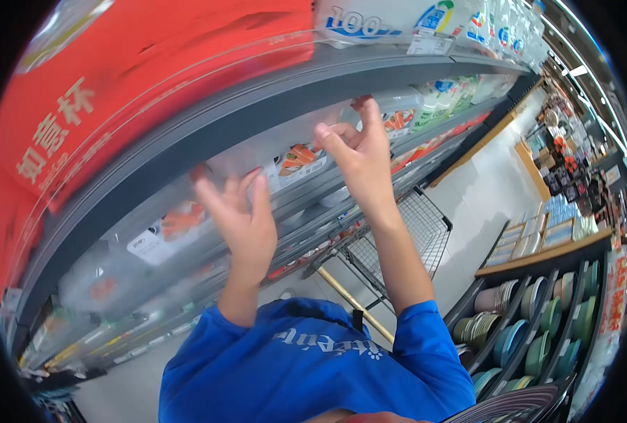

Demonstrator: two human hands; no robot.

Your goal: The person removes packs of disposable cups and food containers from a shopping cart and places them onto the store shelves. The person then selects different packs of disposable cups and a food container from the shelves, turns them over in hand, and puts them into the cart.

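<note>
Two hands at one grey shelf (pixel 229 116), where the orange-labelled clear packs (pixel 301 162) sit in a row; 3 orange labels show clearly, pack count unclear from blur. Left hand (pixel 246 218): fingers spread, half curled, motion-blurred, between first and second labels. Right hand (pixel 363 158): thumb and index well apart, between second and third. Can't tell if either touches a pack. 1 wire cart (pixel 430 236) below, near right forearm. Red packaging (pixel 158 92) overhead, upper left.
</note>
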